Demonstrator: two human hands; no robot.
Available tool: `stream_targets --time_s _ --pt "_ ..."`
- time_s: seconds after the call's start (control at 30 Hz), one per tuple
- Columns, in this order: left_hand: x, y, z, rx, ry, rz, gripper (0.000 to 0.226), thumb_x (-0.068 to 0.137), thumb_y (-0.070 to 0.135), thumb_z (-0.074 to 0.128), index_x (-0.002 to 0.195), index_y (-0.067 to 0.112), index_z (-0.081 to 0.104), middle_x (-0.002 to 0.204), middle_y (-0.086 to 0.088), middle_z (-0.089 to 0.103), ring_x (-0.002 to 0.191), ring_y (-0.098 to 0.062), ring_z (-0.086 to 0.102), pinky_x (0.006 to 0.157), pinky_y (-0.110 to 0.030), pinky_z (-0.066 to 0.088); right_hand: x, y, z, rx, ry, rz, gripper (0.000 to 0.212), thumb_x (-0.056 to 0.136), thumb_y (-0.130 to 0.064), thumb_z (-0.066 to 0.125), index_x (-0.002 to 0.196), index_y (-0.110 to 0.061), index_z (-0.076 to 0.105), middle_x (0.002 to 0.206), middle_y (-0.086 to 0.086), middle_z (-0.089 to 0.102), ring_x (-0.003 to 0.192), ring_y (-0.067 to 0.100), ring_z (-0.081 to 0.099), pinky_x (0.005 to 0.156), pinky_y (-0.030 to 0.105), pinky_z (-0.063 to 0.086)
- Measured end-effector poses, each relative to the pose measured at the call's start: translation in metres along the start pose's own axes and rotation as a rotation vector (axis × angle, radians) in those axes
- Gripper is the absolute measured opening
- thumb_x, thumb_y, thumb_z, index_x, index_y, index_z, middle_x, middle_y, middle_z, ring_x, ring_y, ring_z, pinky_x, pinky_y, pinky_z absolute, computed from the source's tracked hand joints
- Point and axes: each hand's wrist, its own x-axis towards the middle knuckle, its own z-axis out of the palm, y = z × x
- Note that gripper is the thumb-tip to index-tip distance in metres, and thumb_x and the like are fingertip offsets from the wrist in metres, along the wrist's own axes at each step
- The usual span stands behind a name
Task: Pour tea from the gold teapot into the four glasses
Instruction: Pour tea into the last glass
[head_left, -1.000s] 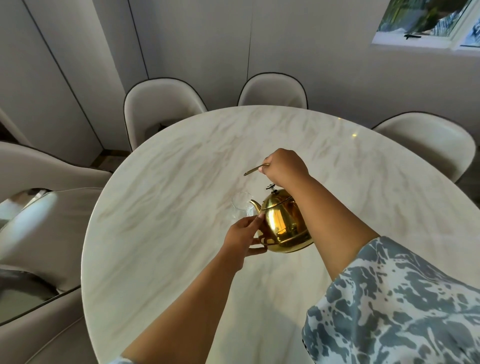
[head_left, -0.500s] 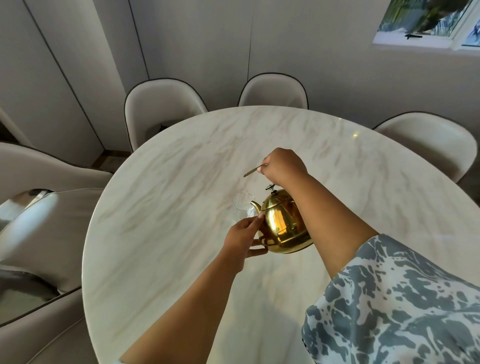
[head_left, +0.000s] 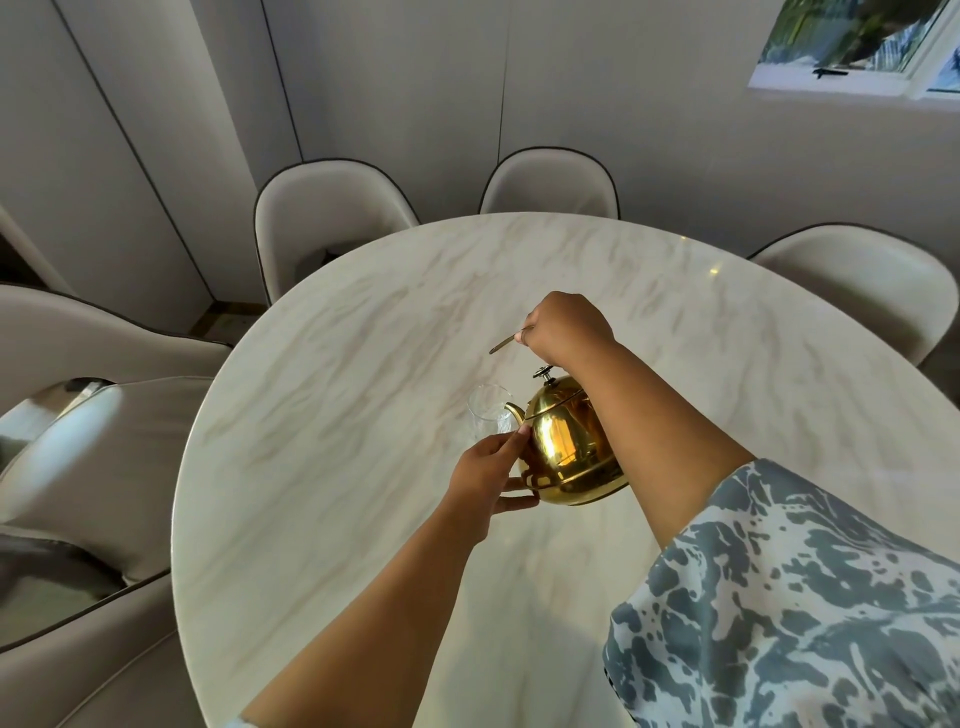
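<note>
A gold teapot (head_left: 569, 447) hangs tilted above the marble table (head_left: 363, 364), its spout dipping to the left over the rim of a clear glass (head_left: 485, 415). My right hand (head_left: 563, 327) is closed on the teapot's thin handle, which sticks out to the left of my fist. My left hand (head_left: 485, 475) presses against the pot's left underside, fingers touching the gold body. Only this one glass shows; my hands and the pot hide the table behind them. No stream of tea is visible.
Cream upholstered chairs ring the oval table: two at the far end (head_left: 332, 218), one at the right (head_left: 862, 280), more at the left (head_left: 78, 467). A window (head_left: 857, 41) sits high on the right wall.
The glass under the spout shows more clearly. Both hands and the teapot have barely moved.
</note>
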Motion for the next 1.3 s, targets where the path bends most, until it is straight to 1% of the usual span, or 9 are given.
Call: stream_targets --time_s 0.3,0.47,0.6,0.8,0.87,0.97,1.1,1.17,1.3 --pt "-0.002 0.0 0.0 0.004 -0.003 0.003 0.039 0.09 0.041 0.064 0.115 0.011 0.068 0.116 -0.01 0.066 0.098 -0.035 0.069 0.078 -0.049 0.062 -0.001 -0.001 -0.002 0.001 0.003 -0.005 0.035 0.095 -0.034 0.06 0.117 -0.009 0.069 0.115 0.011 0.07 0.105 0.03 0.065 0.081 0.032 0.051" --pt "-0.003 0.002 0.0 0.005 -0.007 0.005 0.037 0.09 0.041 0.064 0.114 0.013 0.068 0.115 -0.009 0.066 0.096 -0.034 0.07 0.076 -0.047 0.062 -0.002 -0.002 -0.004 0.0 0.001 0.0 0.035 0.095 -0.034 0.06 0.117 -0.009 0.069 0.115 0.011 0.07 0.104 0.03 0.065 0.077 0.031 0.049" --pt "-0.003 0.002 0.0 0.011 -0.011 0.009 0.037 0.091 0.041 0.063 0.115 0.013 0.068 0.109 -0.006 0.066 0.094 -0.033 0.07 0.075 -0.046 0.063 -0.002 -0.003 -0.005 -0.008 0.0 0.003 0.035 0.095 -0.034 0.06 0.117 -0.009 0.069 0.114 0.01 0.07 0.103 0.029 0.065 0.074 0.029 0.047" --pt "-0.003 0.001 0.0 0.014 -0.011 0.004 0.043 0.09 0.042 0.063 0.119 0.011 0.067 0.121 -0.011 0.065 0.095 -0.034 0.07 0.077 -0.048 0.062 -0.002 -0.005 -0.005 -0.023 -0.012 0.004 0.035 0.094 -0.035 0.06 0.114 -0.008 0.069 0.112 0.011 0.07 0.102 0.029 0.065 0.073 0.029 0.046" --pt "-0.003 0.001 -0.001 0.013 -0.01 0.005 0.042 0.09 0.042 0.063 0.118 0.011 0.067 0.122 -0.011 0.064 0.094 -0.033 0.07 0.077 -0.048 0.062 -0.002 -0.006 -0.006 -0.03 -0.012 0.006 0.035 0.094 -0.035 0.06 0.114 -0.008 0.069 0.111 0.01 0.07 0.098 0.029 0.064 0.072 0.028 0.046" --pt "-0.003 0.001 -0.001 0.009 -0.012 0.005 0.042 0.09 0.042 0.064 0.118 0.012 0.067 0.123 -0.012 0.064 0.097 -0.035 0.07 0.078 -0.049 0.062 -0.003 -0.006 -0.007 -0.042 -0.007 0.003 0.034 0.095 -0.034 0.06 0.113 -0.008 0.07 0.109 0.01 0.07 0.084 0.024 0.057 0.071 0.028 0.046" --pt "-0.003 0.001 -0.001 0.008 -0.009 0.014 0.043 0.089 0.043 0.064 0.119 0.011 0.067 0.123 -0.012 0.064 0.096 -0.035 0.07 0.078 -0.049 0.062 -0.005 -0.007 -0.009 -0.047 0.004 0.005 0.032 0.095 -0.033 0.06 0.111 -0.008 0.07 0.107 0.01 0.07 0.081 0.023 0.054 0.069 0.028 0.044" --pt "-0.003 0.001 -0.002 0.007 -0.01 0.019 0.043 0.089 0.042 0.065 0.119 0.011 0.067 0.123 -0.012 0.065 0.096 -0.035 0.07 0.078 -0.049 0.062 -0.007 -0.007 -0.009 -0.043 0.009 -0.004 0.031 0.095 -0.033 0.059 0.109 -0.007 0.07 0.106 0.01 0.071 0.082 0.024 0.057 0.069 0.028 0.045" --pt "-0.003 -0.002 -0.004 0.04 -0.011 0.019 0.042 0.089 0.04 0.065 0.121 0.013 0.067 0.122 -0.011 0.065 0.1 -0.036 0.069 0.081 -0.05 0.061 -0.015 0.001 -0.007 0.028 0.023 -0.005 0.034 0.094 -0.034 0.059 0.113 -0.008 0.071 0.107 0.01 0.072 0.095 0.027 0.065 0.072 0.028 0.047"
